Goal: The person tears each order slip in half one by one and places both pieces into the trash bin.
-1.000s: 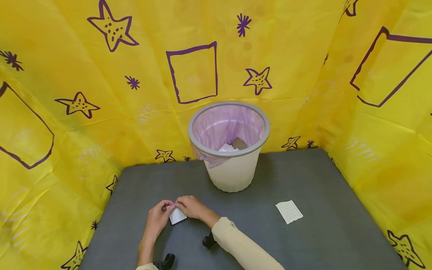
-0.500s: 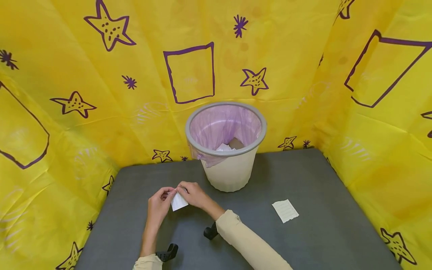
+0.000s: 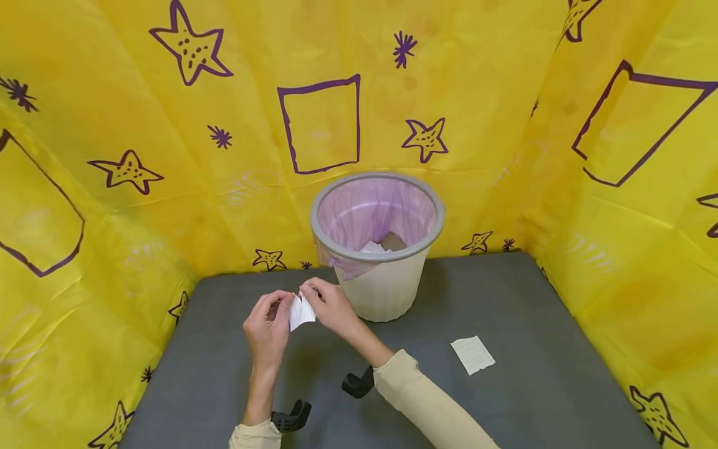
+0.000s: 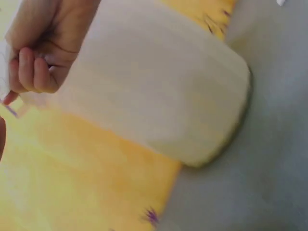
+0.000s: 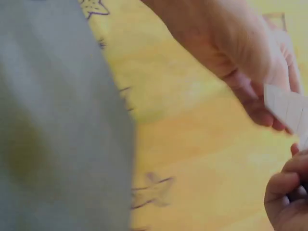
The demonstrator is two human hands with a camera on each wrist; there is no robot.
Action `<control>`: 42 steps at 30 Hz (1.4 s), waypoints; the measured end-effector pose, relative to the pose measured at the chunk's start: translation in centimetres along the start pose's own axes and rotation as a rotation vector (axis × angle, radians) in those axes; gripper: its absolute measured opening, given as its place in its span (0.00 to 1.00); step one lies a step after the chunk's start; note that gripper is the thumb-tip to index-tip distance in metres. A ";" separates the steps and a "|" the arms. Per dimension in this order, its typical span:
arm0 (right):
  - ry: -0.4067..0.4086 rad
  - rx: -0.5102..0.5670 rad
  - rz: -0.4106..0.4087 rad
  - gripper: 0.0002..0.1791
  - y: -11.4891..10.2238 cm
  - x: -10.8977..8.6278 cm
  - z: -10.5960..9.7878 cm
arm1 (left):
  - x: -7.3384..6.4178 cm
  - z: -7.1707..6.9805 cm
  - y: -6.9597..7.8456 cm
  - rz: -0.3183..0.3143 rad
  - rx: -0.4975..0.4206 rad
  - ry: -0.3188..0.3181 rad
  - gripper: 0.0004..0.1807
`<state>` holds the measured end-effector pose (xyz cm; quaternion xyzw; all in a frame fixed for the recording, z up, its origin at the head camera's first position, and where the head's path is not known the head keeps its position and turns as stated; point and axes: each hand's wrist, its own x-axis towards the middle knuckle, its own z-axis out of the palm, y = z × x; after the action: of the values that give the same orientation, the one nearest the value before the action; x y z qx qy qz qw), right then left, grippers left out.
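Left hand (image 3: 267,328) and right hand (image 3: 335,310) pinching 1 white paper (image 3: 303,313) between them, above the worktop (image 3: 533,324) toward its left edge, bin (image 3: 382,290) near the back edge, 2nd paper (image 3: 473,355) nearer the right edge

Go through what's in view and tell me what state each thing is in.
Left hand: pinching the held paper.
Right hand: pinching the held paper.
Held paper: raised, apparently split at its top edge.
Loose paper: lying on the table, one edge ragged.
Bin: upright, uncovered, white scraps inside.
Purple liner: open, folded outward at the front.
Yellow backdrop: creased.
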<state>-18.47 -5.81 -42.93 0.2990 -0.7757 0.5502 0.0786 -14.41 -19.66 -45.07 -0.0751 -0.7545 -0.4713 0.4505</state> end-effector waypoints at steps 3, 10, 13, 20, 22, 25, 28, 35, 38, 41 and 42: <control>0.065 -0.069 -0.161 0.10 -2.1 -0.1 -1.4 | 0.9 -0.3 2.8 -0.019 -0.090 0.028 0.05; 0.184 -0.237 -0.418 0.03 -5.1 -0.1 -4.3 | 2.5 -0.9 6.9 -0.085 -0.261 -0.062 0.10; 0.200 -0.257 -0.453 0.02 -5.5 -0.1 -4.8 | 2.7 -0.9 7.5 -0.124 -0.329 -0.132 0.13; 0.218 -0.243 -0.457 0.02 -5.4 -0.3 -5.5 | 2.6 -0.3 8.0 -0.159 -0.313 -0.120 0.12; 0.231 -0.238 -0.457 0.02 -5.3 -0.4 -5.7 | 2.5 0.0 8.2 -0.177 -0.315 -0.073 0.10; 0.253 -0.223 -0.459 0.02 -5.0 -0.6 -6.0 | 2.5 0.4 8.4 -0.211 -0.340 -0.005 0.09; 0.314 -0.208 -0.454 0.04 -4.7 -0.7 -6.4 | 2.8 0.4 8.5 -0.271 -0.412 0.118 0.10; 0.368 -0.205 -0.442 0.07 -4.3 -0.8 -8.0 | 3.4 -0.6 8.4 -0.356 -0.396 0.167 0.10; 0.351 -0.196 -0.435 0.05 -4.2 -0.6 -8.7 | 3.5 -0.5 8.3 -0.363 -0.349 0.095 0.12; 0.339 -0.187 -0.406 0.03 -4.0 -0.6 -10.1 | 3.7 -0.7 7.9 -0.358 -0.331 0.093 0.13; 0.348 -0.188 -0.391 0.03 -3.9 -0.6 -10.9 | 3.8 -0.9 7.6 -0.356 -0.321 0.101 0.13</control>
<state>-18.13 3.37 -35.89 0.3354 -0.7257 0.4933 0.3429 -12.03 -17.37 -37.15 0.0122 -0.6477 -0.6603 0.3798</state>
